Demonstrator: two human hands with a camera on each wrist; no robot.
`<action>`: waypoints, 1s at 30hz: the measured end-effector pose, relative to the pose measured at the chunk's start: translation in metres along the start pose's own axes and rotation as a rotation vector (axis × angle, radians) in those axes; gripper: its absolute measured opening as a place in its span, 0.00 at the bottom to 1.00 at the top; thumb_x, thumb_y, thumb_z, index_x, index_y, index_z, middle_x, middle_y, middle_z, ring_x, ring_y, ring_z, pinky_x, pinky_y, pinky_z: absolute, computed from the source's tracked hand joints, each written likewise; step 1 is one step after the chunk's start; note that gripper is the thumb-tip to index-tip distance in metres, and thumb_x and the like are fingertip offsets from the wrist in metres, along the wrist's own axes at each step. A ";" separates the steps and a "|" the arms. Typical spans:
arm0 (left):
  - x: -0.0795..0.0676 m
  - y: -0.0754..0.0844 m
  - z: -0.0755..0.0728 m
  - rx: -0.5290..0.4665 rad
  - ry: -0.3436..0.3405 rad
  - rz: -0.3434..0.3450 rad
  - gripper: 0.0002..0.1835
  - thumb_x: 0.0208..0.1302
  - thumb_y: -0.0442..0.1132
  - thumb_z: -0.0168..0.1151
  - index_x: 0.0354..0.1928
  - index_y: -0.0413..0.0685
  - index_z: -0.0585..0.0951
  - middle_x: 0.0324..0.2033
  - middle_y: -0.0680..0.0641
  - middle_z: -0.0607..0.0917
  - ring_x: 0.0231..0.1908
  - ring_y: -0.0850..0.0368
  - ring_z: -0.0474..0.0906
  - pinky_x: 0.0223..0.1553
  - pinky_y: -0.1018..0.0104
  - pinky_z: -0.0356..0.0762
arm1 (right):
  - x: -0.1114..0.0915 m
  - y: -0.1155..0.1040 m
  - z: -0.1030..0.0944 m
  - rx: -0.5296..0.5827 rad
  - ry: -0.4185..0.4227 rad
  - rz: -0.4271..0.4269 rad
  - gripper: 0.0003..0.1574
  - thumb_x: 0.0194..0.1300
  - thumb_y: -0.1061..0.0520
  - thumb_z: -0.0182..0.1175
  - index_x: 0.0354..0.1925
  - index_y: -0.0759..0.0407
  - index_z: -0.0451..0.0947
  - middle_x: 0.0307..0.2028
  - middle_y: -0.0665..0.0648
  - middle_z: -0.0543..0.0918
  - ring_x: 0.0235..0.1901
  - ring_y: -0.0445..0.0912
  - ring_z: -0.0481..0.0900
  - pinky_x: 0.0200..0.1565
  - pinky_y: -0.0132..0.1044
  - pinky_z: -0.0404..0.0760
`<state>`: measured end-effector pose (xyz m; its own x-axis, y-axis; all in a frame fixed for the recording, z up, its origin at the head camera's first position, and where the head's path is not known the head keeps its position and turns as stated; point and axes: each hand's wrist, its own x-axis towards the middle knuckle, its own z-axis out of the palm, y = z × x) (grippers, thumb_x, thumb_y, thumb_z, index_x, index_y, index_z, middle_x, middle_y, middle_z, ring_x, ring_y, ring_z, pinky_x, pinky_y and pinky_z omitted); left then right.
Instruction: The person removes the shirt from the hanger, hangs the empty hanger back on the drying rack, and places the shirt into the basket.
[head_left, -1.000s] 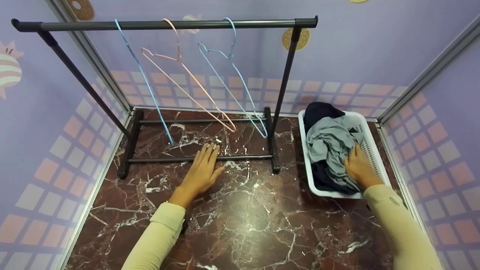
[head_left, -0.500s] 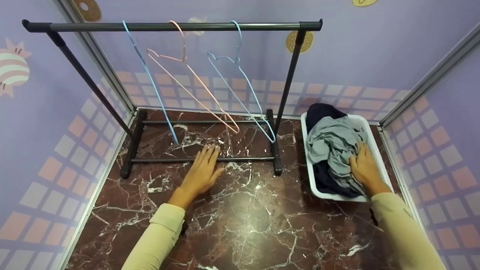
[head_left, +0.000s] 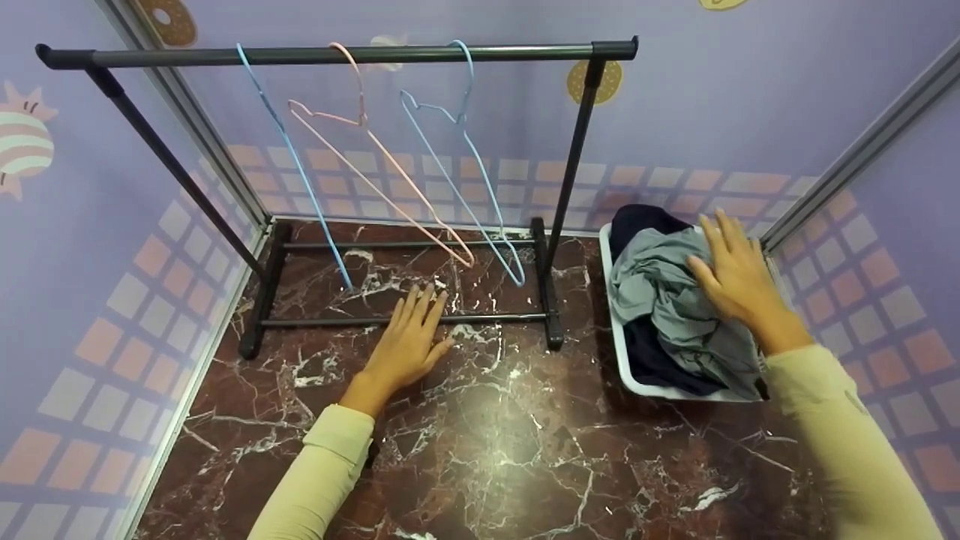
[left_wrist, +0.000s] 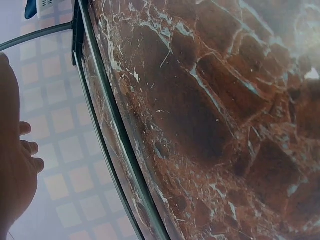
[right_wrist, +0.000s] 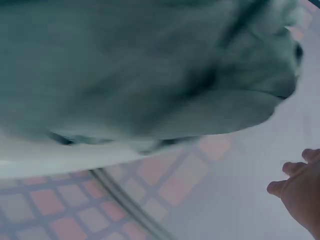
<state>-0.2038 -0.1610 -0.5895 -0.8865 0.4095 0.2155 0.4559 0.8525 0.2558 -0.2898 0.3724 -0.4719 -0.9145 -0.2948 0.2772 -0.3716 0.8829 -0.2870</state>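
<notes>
My left hand (head_left: 406,341), fingers straight and a little spread, is held low by the front bottom bar of the black clothes rack (head_left: 484,318); I cannot tell whether it touches the bar. My right hand (head_left: 739,277) is spread above the right side of a white laundry basket (head_left: 621,352). In the right wrist view, that hand (right_wrist: 302,187) is apart from the crumpled grey-green garment (right_wrist: 150,75) and holds nothing. The garment (head_left: 660,289) lies heaped in the basket, draped over its right rim. Dark navy clothing (head_left: 646,221) shows behind and below it.
A blue hanger (head_left: 300,169), a pink hanger (head_left: 405,176) and another blue hanger (head_left: 480,169) hang from the rack's top bar (head_left: 540,52). Patterned purple walls (head_left: 712,90) enclose the dark red marble floor (head_left: 480,435).
My right hand has let go of the grey-green garment and risen toward the back, its fingers spreading. The garment now covers the basket's right side. My left hand has barely moved.
</notes>
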 end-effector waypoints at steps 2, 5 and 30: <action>-0.001 0.001 0.002 0.009 -0.001 0.005 0.43 0.78 0.61 0.47 0.82 0.42 0.49 0.80 0.32 0.51 0.80 0.31 0.43 0.80 0.37 0.45 | 0.018 -0.003 0.001 -0.016 -0.058 -0.007 0.43 0.80 0.43 0.49 0.83 0.53 0.48 0.82 0.67 0.46 0.80 0.70 0.43 0.74 0.77 0.39; -0.002 0.002 0.006 0.009 0.001 0.005 0.44 0.77 0.59 0.50 0.82 0.41 0.51 0.80 0.31 0.52 0.80 0.30 0.44 0.79 0.37 0.46 | 0.043 -0.002 0.008 -0.037 -0.152 0.003 0.44 0.79 0.39 0.48 0.83 0.51 0.48 0.82 0.68 0.45 0.80 0.70 0.40 0.74 0.77 0.37; -0.021 0.005 0.026 -0.024 -0.015 -0.070 0.42 0.77 0.56 0.53 0.81 0.40 0.53 0.80 0.31 0.53 0.80 0.32 0.44 0.80 0.39 0.46 | 0.079 0.009 0.085 -0.009 -0.514 0.102 0.43 0.81 0.31 0.35 0.83 0.46 0.48 0.79 0.69 0.56 0.78 0.75 0.43 0.72 0.76 0.25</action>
<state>-0.1854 -0.1569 -0.6175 -0.9172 0.3545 0.1820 0.3946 0.8713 0.2918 -0.3789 0.3258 -0.5304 -0.9071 -0.3468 -0.2385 -0.2774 0.9188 -0.2808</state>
